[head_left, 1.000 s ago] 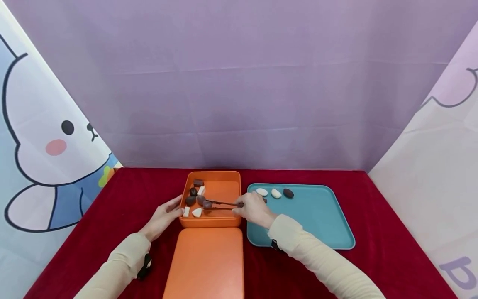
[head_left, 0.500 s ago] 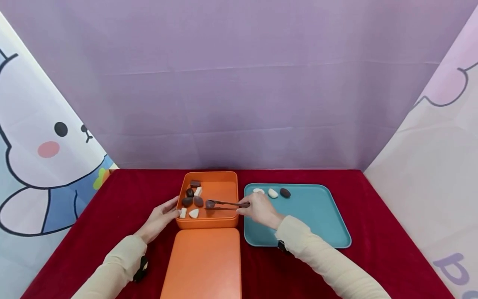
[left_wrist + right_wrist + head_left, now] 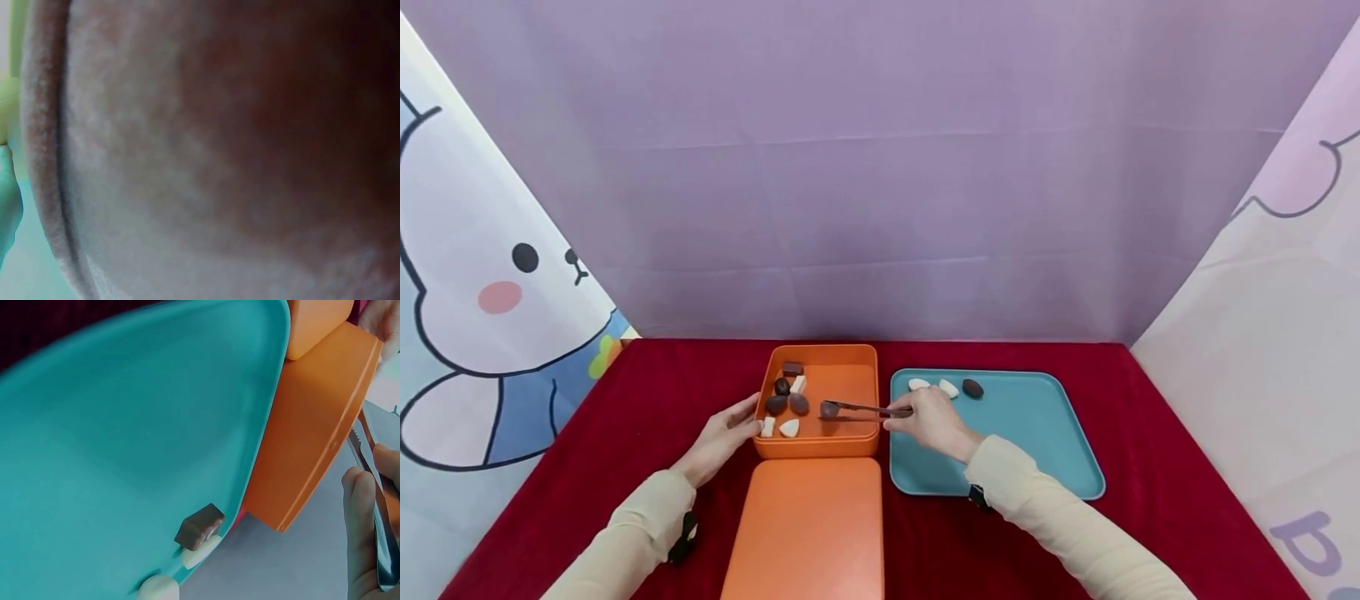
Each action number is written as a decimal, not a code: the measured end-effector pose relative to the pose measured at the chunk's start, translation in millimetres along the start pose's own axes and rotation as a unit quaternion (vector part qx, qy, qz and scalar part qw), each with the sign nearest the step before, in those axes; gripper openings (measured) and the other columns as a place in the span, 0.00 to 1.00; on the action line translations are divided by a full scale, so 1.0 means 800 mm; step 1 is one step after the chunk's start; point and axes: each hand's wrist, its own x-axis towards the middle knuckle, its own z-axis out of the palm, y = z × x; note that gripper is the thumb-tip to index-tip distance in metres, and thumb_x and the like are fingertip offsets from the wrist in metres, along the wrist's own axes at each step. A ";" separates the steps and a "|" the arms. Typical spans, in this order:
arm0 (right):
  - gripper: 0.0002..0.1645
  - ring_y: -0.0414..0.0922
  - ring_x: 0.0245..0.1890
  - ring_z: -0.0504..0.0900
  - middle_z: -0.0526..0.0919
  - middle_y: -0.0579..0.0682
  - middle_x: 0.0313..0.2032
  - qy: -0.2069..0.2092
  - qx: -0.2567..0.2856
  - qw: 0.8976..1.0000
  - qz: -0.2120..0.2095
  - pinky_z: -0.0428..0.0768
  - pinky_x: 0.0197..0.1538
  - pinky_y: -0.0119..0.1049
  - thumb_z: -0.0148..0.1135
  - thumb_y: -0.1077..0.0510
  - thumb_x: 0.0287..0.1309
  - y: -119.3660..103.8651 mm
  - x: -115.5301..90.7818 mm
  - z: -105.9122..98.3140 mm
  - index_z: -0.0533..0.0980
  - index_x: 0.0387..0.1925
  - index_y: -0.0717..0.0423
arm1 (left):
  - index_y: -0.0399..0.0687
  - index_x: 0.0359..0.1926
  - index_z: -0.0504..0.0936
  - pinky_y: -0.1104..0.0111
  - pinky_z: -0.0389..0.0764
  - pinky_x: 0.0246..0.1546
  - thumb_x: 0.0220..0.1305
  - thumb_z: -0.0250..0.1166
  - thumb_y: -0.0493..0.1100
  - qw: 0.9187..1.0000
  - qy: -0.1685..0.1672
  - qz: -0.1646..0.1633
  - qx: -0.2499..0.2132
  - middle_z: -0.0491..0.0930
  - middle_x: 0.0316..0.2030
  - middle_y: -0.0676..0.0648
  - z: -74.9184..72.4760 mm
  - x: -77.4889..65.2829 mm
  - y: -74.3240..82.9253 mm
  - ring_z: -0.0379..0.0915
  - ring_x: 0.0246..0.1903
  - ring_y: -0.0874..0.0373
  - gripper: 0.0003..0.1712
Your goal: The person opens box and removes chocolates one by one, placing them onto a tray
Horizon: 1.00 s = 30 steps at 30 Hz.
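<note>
My right hand [image 3: 934, 425] grips metal tongs [image 3: 868, 408] over the right half of an orange box [image 3: 850, 379]. At the tong tips is a dark rounded chocolate [image 3: 829, 409]. My left hand [image 3: 722, 437] touches the box's left wall with its fingers extended. Inside the box, on the left, lie several dark and white chocolates, among them a brown block [image 3: 792, 368] and a white triangular piece [image 3: 789, 428]. In the right wrist view, fingers and thumb hold the tongs, whose tips are hidden behind the box. The left wrist view is mostly blocked by a blurred surface.
A blue tray [image 3: 1030, 433] lies right of the box. White pieces and a dark oval chocolate [image 3: 973, 388] sit along its back edge; another brown block [image 3: 200, 527] on it shows in the right wrist view. An orange lid [image 3: 808, 525] lies in front of the box on red cloth [image 3: 1142, 467].
The tongs and the dark rounded chocolate have moved right, away from the other pieces in the box. My left hand has stayed at the box wall.
</note>
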 end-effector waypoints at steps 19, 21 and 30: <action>0.11 0.35 0.22 0.71 0.84 0.41 0.24 0.052 -0.042 0.998 0.016 0.68 0.23 0.28 0.69 0.52 0.46 0.016 -0.019 -0.033 0.85 0.34 0.50 | 0.46 0.71 0.49 0.52 0.59 0.63 0.66 0.54 0.47 1.000 0.002 0.005 0.003 0.51 0.69 0.40 0.000 0.000 -0.002 0.47 0.68 0.45 0.37; 0.11 0.35 0.21 0.71 0.84 0.41 0.25 0.055 -0.045 0.997 0.017 0.68 0.21 0.27 0.69 0.52 0.46 0.016 -0.019 -0.037 0.86 0.33 0.50 | 0.46 0.71 0.49 0.51 0.58 0.63 0.67 0.54 0.46 1.000 0.004 0.007 0.003 0.52 0.69 0.40 0.000 -0.001 -0.002 0.47 0.68 0.45 0.37; 0.10 0.33 0.17 0.71 0.84 0.44 0.26 0.058 -0.039 0.998 -0.003 0.67 0.18 0.27 0.68 0.55 0.48 0.020 -0.028 -0.052 0.85 0.34 0.52 | 0.46 0.71 0.49 0.51 0.58 0.63 0.66 0.55 0.48 1.000 0.005 0.007 -0.001 0.52 0.69 0.40 0.001 -0.002 0.000 0.48 0.68 0.45 0.38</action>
